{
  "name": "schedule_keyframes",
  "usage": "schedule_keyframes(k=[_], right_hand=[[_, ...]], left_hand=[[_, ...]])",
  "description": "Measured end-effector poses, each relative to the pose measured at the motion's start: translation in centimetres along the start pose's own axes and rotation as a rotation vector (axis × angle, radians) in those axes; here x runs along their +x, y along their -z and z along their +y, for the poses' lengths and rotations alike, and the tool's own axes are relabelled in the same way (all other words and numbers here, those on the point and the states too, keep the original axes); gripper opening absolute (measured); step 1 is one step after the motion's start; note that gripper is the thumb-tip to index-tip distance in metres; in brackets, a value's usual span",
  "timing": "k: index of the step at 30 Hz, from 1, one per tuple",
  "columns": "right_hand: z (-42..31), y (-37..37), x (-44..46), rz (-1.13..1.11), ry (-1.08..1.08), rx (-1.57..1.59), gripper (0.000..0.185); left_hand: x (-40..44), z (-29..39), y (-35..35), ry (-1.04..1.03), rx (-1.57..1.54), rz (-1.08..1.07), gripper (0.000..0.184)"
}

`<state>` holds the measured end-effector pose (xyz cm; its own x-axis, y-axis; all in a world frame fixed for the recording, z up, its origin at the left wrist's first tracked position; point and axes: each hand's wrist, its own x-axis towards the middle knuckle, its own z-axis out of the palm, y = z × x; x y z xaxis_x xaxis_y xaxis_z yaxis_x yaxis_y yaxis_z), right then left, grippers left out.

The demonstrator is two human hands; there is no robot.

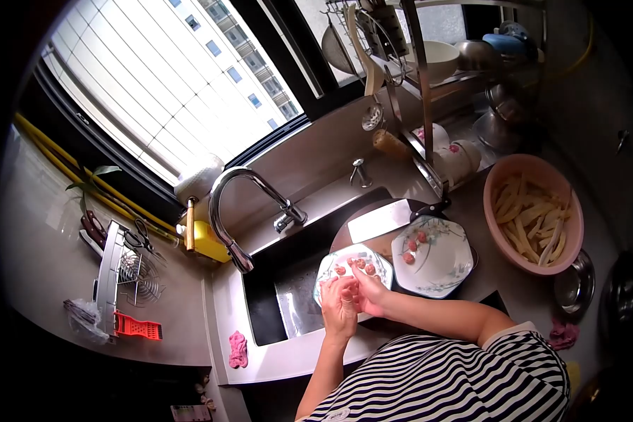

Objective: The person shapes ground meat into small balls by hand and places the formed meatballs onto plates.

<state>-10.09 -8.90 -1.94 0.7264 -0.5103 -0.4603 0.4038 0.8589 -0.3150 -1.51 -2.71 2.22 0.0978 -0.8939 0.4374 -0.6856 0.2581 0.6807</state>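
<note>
Bright window [169, 77] beside grey wall [46, 232]

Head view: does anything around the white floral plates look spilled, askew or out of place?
No spill or damage shows. The broad steel cleaver with a black handle lies exposed behind the white floral plate on the right, perhaps oddly close to the bare right hand.

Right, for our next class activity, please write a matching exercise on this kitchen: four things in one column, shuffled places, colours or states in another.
Things:
1. cleaver
2. grater
3. pale strips
4. hands

Places, colours or states:
A. inside the pink basin
B. close together over the plate nearer the faucet
C. orange-red
D. on the round board

Pairs: 1-D, 2-C, 3-A, 4-B
</note>
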Motion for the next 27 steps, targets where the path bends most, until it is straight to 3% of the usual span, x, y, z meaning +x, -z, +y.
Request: schedule_keyframes(k=[3,5,7,8,10,11,12,13,15,18,21,23,25,26,27], right_hand=[[-0.6,-0.3,0.0,0.064,0.006,-0.060,0.038],[-0.5,1.3,1.1,-0.130,0.081,-0.111,0.043],[-1.1,0.5,-0.3,-0.292,0.191,-0.183,0.046],[-0.8,0.3,0.0,-0.232,0.317,-0.342,0.048],[0.2,-0.9,0.1,-0.204,0.797,-0.725,0.046],[0.5,-1.5,-0.2,-0.188,1.039,-0.913,0.045],[-0.1,-2.4,-1.9,-0.153,1.231,-1.181,0.038],[-0.5,-2.4,-2.6,-0.190,1.282,-1.567,0.025],[0.0,-3.0,-3.1,-0.177,1.306,-1.840,0.022],[0.2,-2.9,-3.1,-0.270,1.613,-1.747,0.022],[0.0,-3.0,-3.2,-0.352,1.569,-1.502,0.018],[0.0,-2.9,-3.0,-0.310,1.419,-1.330,0.013],[-0.2,-2.7,-2.9,-0.278,1.299,-1.163,0.011],[0.0,-2.3,-2.5,-0.198,1.309,-1.147,0.016],[0.1,-1.9,-2.1,-0.162,1.092,-0.992,0.019]], left_hand=[[-0.2,-0.9,-0.3,0.069,-0.150,0.143,0.054],[-0.5,-2.0,-0.3,0.203,-0.499,0.186,0.055],[-0.6,-2.2,0.4,0.501,-0.741,0.207,0.050],[-1.0,-2.9,0.5,0.569,-0.944,0.186,0.048],[-2.1,-5.8,-0.1,0.698,-1.354,0.143,0.044],[-2.7,-7.0,-0.5,0.648,-1.683,-0.002,0.042],[-1.9,-5.5,-0.7,0.803,-1.697,0.099,0.041],[-1.2,-3.9,-1.1,0.959,-1.704,0.200,0.041],[-1.7,-3.8,-1.2,0.928,-1.766,0.203,0.039],[-1.8,-4.3,-0.4,0.937,-1.794,0.187,0.038],[-1.8,-5.6,0.1,0.877,-1.821,0.092,0.041],[-2.2,-6.6,0.3,0.748,-1.859,0.020,0.039],[-1.6,-5.2,1.1,0.615,-1.888,-0.055,0.052],[-0.9,-2.7,1.0,0.866,-1.468,0.289,0.056],[-0.7,-2.3,0.6,0.754,-1.301,0.315,0.056]])
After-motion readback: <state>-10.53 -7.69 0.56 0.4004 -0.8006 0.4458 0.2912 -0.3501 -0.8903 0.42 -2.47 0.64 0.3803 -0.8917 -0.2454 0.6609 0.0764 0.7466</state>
